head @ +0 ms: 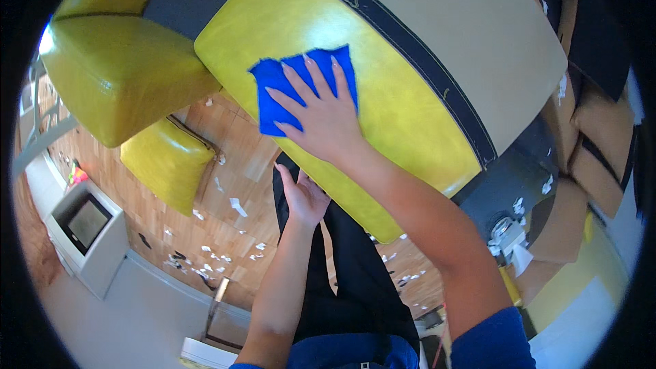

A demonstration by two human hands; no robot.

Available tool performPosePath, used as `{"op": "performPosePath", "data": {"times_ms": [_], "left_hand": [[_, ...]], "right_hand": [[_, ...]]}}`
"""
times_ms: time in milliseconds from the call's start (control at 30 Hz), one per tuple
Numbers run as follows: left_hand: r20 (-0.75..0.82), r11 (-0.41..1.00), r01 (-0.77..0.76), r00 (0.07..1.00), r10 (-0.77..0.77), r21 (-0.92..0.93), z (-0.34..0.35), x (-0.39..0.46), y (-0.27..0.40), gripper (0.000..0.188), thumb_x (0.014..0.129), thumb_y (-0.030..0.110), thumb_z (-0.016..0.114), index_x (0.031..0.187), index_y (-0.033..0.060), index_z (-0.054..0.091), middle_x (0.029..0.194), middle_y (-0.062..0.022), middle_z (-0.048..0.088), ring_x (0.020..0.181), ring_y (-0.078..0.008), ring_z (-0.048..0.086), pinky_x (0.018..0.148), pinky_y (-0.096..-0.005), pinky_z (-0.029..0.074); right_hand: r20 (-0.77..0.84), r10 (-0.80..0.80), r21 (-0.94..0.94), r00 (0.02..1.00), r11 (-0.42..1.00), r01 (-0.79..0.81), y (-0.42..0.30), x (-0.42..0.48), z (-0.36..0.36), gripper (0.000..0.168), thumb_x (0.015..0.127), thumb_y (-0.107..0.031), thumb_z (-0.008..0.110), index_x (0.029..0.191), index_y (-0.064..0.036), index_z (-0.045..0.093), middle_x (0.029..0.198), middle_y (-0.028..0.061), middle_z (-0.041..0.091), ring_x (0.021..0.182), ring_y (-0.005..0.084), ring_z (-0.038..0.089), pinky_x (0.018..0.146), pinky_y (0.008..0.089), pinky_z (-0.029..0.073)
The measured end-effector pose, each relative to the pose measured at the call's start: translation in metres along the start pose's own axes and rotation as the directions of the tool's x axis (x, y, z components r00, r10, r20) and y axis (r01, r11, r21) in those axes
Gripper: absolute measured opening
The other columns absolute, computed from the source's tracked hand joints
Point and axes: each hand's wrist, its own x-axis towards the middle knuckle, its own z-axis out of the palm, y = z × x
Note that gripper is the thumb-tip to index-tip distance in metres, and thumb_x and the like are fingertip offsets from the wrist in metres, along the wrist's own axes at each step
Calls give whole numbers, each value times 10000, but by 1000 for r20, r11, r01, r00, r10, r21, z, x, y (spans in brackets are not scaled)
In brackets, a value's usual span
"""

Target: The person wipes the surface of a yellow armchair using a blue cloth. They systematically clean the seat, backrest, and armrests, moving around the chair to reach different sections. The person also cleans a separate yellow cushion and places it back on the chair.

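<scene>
My right hand (328, 118) lies flat, fingers spread, on a blue cloth (274, 79) with uneven edges. Beneath the cloth is a glossy yellow leather-like upholstered panel (410, 128). A black stitched band (410, 46) with loose threads runs along the panel's far side, and a beige panel (471, 36) lies beyond it. My left hand (305, 200) is palm up at the panel's near edge, thumb apart. Its other fingers are partly hidden under that edge, so I cannot tell whether they grip it.
To the left stands a yellow upholstered seat (123, 72), with a yellow cushion (169, 159) on the wooden floor (246, 164). White scraps (238, 207) litter the floor. Brown cushion-like pieces (597, 169) are piled at right, near a white device (507, 236). A grey-white box (89, 230) stands lower left.
</scene>
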Motion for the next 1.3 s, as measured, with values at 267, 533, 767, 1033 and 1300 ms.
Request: {"op": "performPosePath", "data": {"times_ms": [267,533,767,1033,1300], "left_hand": [[-50,975,-83,994,95,206,-8,-6,15,949,838,807,318,1434,72,382,1415,-126,467,1312,-314,414,1099,-476,309],[105,933,-112,991,80,342,20,-10,-2,899,854,794,313,1486,155,289,1503,-92,330,1354,-292,345,1095,-446,320],[103,790,-262,963,248,555,38,-15,-33,828,884,755,316,1483,184,287,1499,-66,352,1357,-299,348,1109,-470,312],[-23,714,-174,966,257,678,39,-21,-30,857,864,785,306,1499,214,229,1531,-50,278,1384,-300,293,1124,-484,269],[-38,369,-173,866,498,913,36,-22,-19,857,901,681,423,1506,119,192,1529,-114,262,1369,-280,308,1109,-486,289]], "right_hand": [[281,-173,-157,944,962,223,-26,-164,-36,509,844,-309,569,1343,-209,542,1494,43,392,1416,269,278,1150,548,120],[-122,434,26,892,900,-434,18,-172,-68,526,870,-422,594,1365,-260,520,1487,71,391,1390,351,283,1102,594,133],[-287,799,579,528,584,-569,-70,-225,-19,514,877,-369,643,1359,-235,524,1540,228,190,1354,545,209,1096,630,203],[-242,958,816,155,288,-502,2,-183,-18,651,968,-250,526,1492,-18,218,1526,279,192,1410,439,210,1137,498,201],[103,995,974,-13,-103,-201,-48,-200,19,585,1031,-341,367,1479,12,242,1490,204,334,1387,338,313,1140,399,230]]}}
